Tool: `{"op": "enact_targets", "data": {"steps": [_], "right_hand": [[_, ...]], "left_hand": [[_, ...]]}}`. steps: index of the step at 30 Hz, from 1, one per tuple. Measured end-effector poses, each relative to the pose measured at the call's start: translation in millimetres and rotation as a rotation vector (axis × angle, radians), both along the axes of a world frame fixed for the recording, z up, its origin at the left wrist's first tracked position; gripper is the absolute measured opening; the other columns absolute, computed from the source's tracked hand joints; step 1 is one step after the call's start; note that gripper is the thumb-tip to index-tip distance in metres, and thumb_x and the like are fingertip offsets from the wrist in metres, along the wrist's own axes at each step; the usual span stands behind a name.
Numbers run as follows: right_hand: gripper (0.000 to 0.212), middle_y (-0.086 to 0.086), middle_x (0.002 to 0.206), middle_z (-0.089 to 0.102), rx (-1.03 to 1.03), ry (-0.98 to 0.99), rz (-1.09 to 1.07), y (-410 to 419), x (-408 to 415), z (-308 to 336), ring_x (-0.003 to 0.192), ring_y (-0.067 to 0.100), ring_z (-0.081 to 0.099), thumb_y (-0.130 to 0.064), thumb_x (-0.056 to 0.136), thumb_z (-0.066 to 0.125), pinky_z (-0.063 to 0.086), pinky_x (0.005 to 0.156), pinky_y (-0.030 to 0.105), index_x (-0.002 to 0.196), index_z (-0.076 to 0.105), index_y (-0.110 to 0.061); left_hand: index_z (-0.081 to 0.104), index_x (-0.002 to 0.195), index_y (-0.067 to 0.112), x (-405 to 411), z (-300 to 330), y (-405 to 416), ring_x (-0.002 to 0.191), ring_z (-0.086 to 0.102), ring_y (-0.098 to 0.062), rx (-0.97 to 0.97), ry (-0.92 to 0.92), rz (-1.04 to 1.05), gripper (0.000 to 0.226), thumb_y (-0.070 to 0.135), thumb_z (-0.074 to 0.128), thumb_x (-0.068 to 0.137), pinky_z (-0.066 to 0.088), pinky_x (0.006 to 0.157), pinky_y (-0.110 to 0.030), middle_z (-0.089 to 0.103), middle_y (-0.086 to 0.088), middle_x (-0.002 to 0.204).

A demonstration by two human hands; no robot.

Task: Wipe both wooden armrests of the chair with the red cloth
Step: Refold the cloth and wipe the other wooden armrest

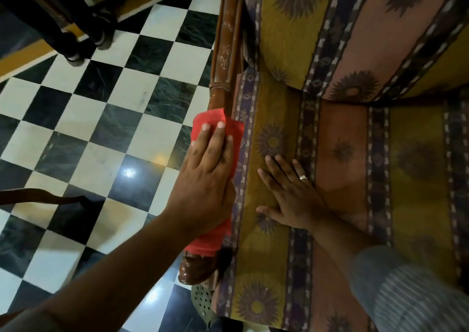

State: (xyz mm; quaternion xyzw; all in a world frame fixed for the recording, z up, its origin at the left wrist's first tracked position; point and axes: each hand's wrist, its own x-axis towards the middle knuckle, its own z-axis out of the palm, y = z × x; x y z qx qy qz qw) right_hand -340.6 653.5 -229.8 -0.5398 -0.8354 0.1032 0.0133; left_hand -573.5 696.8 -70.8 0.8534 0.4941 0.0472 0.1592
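The red cloth (215, 126) lies draped over the chair's left wooden armrest (224, 52), a carved brown rail running from the top of the view down to a scrolled front end (195, 268). My left hand (208, 169) presses flat on the cloth, fingers pointing toward the chair back, with cloth showing beyond the fingertips and below the wrist. My right hand (291, 194), which wears a ring, rests palm down with spread fingers on the patterned seat cushion (342, 154), beside the armrest. The other armrest is out of view.
A black-and-white chequered floor (101, 116) lies left of the chair. Dark furniture legs (73, 34) stand at the top left. A dark curved object (38, 194) enters from the left edge. A perforated object (201, 298) sits under the armrest's front end.
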Motion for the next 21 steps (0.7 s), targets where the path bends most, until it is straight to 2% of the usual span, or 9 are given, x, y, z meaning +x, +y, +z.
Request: {"op": "enact_targets", "data": {"steps": [5,10,14,17,21], "right_hand": [[0.100,0.011,0.168,0.004,-0.031,-0.005,-0.018,-1,1,-2,0.155,0.026,0.001,-0.082,0.088,0.027,0.009,0.125,0.050,0.158,0.013,-0.013],[0.102,0.010,0.168,0.001,-0.053,-0.032,-0.030,-3,4,-5,0.155,0.025,-0.002,-0.083,0.087,0.024,0.004,0.125,0.047,0.158,0.007,-0.012],[0.101,0.009,0.168,0.002,-0.091,-0.031,-0.022,-7,3,0,0.155,0.025,-0.001,-0.083,0.087,0.025,0.009,0.124,0.049,0.158,0.009,-0.012],[0.099,0.009,0.168,0.003,-0.107,-0.026,-0.028,-5,1,7,0.155,0.026,0.000,-0.082,0.088,0.025,0.014,0.123,0.050,0.158,0.010,-0.013],[0.100,0.010,0.168,0.008,-0.086,-0.037,-0.023,-3,4,10,0.155,0.028,0.006,-0.082,0.088,0.029,0.019,0.122,0.052,0.158,0.014,-0.012]], "left_hand": [[0.020,0.155,0.002,8,1,43,0.153,-0.002,-0.036,0.052,0.062,-0.076,0.083,0.048,0.041,0.089,0.017,0.120,-0.062,0.009,-0.018,0.166],[0.008,0.158,0.008,34,2,94,0.152,-0.011,-0.032,0.038,0.086,0.028,0.092,0.052,0.044,0.086,-0.001,0.123,-0.043,-0.002,-0.013,0.167],[0.000,0.158,0.012,32,2,76,0.152,-0.017,-0.029,0.038,0.093,0.045,0.091,0.048,0.048,0.091,0.003,0.125,-0.051,-0.010,-0.011,0.167],[0.005,0.158,0.010,25,6,56,0.153,-0.013,-0.029,0.015,0.056,0.031,0.090,0.044,0.050,0.087,0.011,0.123,-0.056,-0.004,-0.011,0.168],[0.008,0.158,0.012,21,6,50,0.153,-0.012,-0.029,0.007,0.080,-0.028,0.093,0.049,0.048,0.083,0.011,0.123,-0.055,-0.002,-0.009,0.168]]}}
